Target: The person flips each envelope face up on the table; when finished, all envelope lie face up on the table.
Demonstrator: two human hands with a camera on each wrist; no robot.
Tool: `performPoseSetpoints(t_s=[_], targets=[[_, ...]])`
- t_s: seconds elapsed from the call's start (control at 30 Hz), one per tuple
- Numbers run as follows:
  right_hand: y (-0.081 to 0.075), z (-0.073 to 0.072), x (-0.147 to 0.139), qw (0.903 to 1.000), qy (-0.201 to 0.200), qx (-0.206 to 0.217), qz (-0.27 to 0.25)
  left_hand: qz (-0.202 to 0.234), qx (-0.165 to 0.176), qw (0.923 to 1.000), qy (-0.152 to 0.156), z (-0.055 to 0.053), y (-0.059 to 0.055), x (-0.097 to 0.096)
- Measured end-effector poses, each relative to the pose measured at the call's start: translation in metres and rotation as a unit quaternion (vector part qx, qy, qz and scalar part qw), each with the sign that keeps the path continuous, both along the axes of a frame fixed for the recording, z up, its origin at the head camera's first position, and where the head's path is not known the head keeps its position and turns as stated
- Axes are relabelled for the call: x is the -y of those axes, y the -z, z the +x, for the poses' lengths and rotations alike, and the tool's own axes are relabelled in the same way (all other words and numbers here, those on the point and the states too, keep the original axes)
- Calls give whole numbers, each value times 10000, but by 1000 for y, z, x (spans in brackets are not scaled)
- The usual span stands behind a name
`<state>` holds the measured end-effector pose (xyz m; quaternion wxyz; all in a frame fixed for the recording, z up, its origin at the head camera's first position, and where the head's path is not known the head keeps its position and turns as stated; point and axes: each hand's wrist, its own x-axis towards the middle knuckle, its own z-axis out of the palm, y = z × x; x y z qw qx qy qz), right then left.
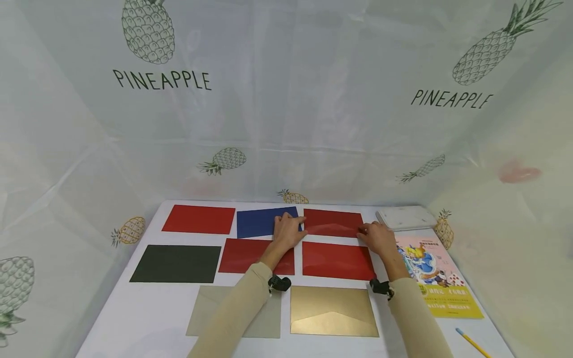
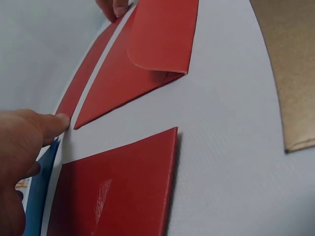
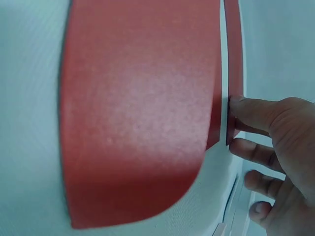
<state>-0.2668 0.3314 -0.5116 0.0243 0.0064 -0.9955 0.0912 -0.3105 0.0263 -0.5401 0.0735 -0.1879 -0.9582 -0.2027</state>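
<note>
At the back right of the table, a red envelope [image 1: 333,222] lies between my two hands. My left hand [image 1: 286,231] reaches over the blue envelope [image 1: 257,222]; its thumb and forefinger, spread apart, touch the red envelope's left edge. My right hand [image 1: 378,239] pinches the opposite end, its thumb [image 3: 248,110] near the front corner. Just in front lies another red envelope [image 1: 337,261], its rounded flap [image 3: 142,113] raised a little in the right wrist view. A third red envelope [image 1: 257,256] lies under my left wrist.
More envelopes lie in rows: red [image 1: 199,219], dark green [image 1: 175,263], beige [image 1: 264,318] partly under my left sleeve, and gold [image 1: 333,303]. To the right are a white flat box [image 1: 407,218], a colourful book [image 1: 452,298] and a pencil [image 1: 473,343]. A pineapple-print sheet [image 1: 286,99] hangs behind.
</note>
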Motion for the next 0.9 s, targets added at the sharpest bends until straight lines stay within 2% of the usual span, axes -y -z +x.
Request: performPoseSetpoints(t_s=[0.2,0.37,0.7,0.9], targets=[[2,-2,-4,9989,25,211,-428,289,93,9995,19,0,3,0],[3,-3,-4,9983,42,267,-507,674,240,9974,82,0,3,3],[-11,-3,14,9978,159,294,-577,844,465,9948,334,-3,3,9],[-26,-11,45,9960,-347,30,-818,1292,439,9900,346,-5,-5,25]])
